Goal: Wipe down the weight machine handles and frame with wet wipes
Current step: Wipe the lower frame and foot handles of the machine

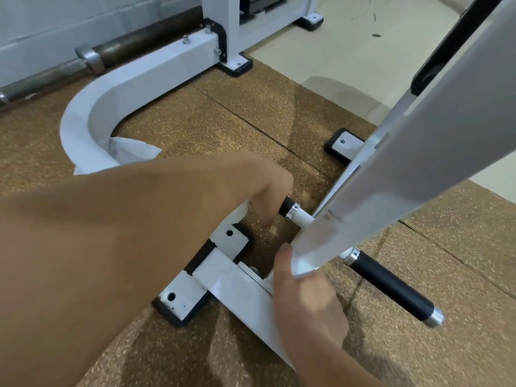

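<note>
The white weight machine has a slanted white lever arm (391,169) with a black handle on each side near its lower end. My left hand (265,188) curls round the left handle (287,209), hiding most of its grip. My right hand (304,300) grips the lower tip of the lever arm, thumb pressed on its near face. The right handle (391,286) sticks out free, black with chrome ends. A crumpled white wet wipe (134,153) lies against the curved white frame tube (83,118), away from both hands. I see no wipe in either hand.
The white base frame (237,286) with black rubber feet lies under my hands on brown speckled rubber mats (223,113). A rusty barbell (92,58) lies along the wall at the far left. A white upright post (220,12) stands at the back.
</note>
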Demonstrator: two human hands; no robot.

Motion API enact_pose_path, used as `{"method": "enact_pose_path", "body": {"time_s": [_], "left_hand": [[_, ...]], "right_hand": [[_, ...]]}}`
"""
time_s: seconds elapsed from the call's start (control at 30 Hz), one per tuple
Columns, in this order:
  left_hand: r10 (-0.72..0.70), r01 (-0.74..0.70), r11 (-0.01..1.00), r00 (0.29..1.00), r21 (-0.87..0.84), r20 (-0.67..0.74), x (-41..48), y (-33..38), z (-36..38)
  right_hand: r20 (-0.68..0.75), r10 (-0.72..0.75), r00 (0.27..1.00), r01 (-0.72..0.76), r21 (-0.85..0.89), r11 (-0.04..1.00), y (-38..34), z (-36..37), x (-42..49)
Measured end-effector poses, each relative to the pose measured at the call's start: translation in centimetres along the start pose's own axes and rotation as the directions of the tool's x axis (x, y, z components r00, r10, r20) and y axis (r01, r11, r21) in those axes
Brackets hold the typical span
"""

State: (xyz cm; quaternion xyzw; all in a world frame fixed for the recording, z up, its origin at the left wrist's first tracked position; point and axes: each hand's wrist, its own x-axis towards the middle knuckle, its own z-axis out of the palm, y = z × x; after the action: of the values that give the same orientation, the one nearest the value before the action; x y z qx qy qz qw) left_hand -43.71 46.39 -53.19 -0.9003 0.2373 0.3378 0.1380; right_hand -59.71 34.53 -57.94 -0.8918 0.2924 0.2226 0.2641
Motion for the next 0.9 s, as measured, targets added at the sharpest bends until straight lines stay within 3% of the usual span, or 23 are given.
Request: {"method": "enact_pose_path", "body": {"time_s": [0.03,0.1,0.2,0.27,0.3,0.33,0.4,0.47,0.53,0.6,0.67,0.7,0.8,0.87,0.9], "left_hand": [[-0.015,0.014,1.000,0.999,-0.009,-0.031,-0.2,0.0,0.4],[-0.048,0.063,0.997,0.968,0.053,-0.247,-0.5,0.3,2.1],[-0.077,0.186,0.976,0.782,0.114,-0.618,0.5,1.2,6.3],[-0.115,0.232,0.972,0.645,0.050,-0.755,0.9,1.4,7.6],[-0.112,0.216,0.975,0.651,0.041,-0.751,0.9,1.4,7.4],[-0.093,0.189,0.980,0.705,0.060,-0.703,0.8,1.4,6.9],[-0.055,0.143,0.980,0.869,0.142,-0.491,0.5,1.0,4.8],[-0.010,0.045,0.989,0.970,0.141,-0.242,0.4,0.3,2.2],[-0.015,0.015,0.998,1.000,0.067,0.006,0.9,0.0,0.2],[-0.059,0.063,0.998,0.991,-0.030,0.120,0.7,-0.1,-0.7],[-0.066,0.066,0.994,0.998,-0.089,0.010,0.2,-0.2,0.0],[-0.061,0.053,0.997,0.989,-0.064,-0.136,-0.2,0.0,1.0],[-0.053,0.071,0.997,0.797,0.005,-0.602,-1.0,0.4,5.7],[-0.105,-0.028,0.985,0.683,-0.170,-0.723,-1.5,0.4,7.2],[-0.131,-0.114,0.951,0.694,-0.287,-0.708,-1.7,0.2,7.4]], "right_hand": [[0.007,0.001,1.000,-0.001,-0.011,1.000,-0.1,0.0,-0.1],[0.014,-0.007,1.000,0.007,-0.013,1.000,-0.3,-0.1,-0.2],[0.026,-0.006,1.000,0.006,-0.004,1.000,-0.3,-0.3,-0.3],[0.024,-0.014,1.000,0.014,0.004,1.000,-0.3,-0.2,-0.3],[0.019,-0.018,1.000,0.018,0.011,1.000,-0.2,-0.2,-0.3],[0.019,-0.020,1.000,0.019,0.015,1.000,0.0,-0.2,-0.3],[0.029,-0.015,0.999,0.015,0.022,1.000,0.2,0.1,-0.1],[0.040,-0.004,0.999,0.003,0.019,1.000,0.4,0.3,0.1],[0.039,0.005,0.999,-0.006,0.014,1.000,0.4,0.5,0.0],[0.034,0.000,0.999,0.000,0.017,1.000,0.2,0.3,-0.2],[0.037,-0.005,0.999,0.005,0.007,1.000,-0.1,0.0,-0.2],[0.035,-0.004,0.999,0.004,0.003,1.000,-0.1,-0.1,-0.2],[0.053,0.014,0.998,-0.015,0.007,1.000,-0.3,-0.7,-0.7],[0.048,0.011,0.999,-0.012,0.020,1.000,-0.7,-0.7,-0.8],[0.038,0.003,0.999,-0.004,0.018,1.000,-0.6,-0.6,-0.6]]}}
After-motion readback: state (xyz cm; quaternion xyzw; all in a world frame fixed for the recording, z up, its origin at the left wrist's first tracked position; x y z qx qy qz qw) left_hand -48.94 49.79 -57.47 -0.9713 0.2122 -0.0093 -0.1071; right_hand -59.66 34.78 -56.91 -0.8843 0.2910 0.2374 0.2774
